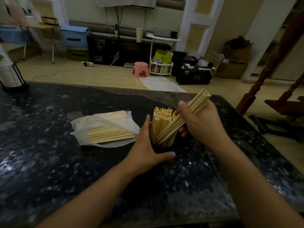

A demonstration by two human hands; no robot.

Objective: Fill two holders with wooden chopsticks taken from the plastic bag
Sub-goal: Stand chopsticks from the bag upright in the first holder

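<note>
A dark holder [162, 149] stands in the middle of the dark speckled table [65, 170], packed with upright wooden chopsticks [160, 122]. My left hand [146, 150] wraps around the holder's left and near side, thumb across its front. My right hand [201, 122] grips a slanted bundle of chopsticks [195, 104]; the bundle's lower ends sit among the upright ones in the holder. To the left lies the white plastic bag [105, 122], open toward me, with more chopsticks [110, 135] lying flat inside. I see only one holder.
A black wire stand with stacked white cups [9, 74] sits at the table's far left corner. Beyond the far edge are the floor, a pink stool [140, 69] and boxes. A wooden stair post [266, 71] rises at the right.
</note>
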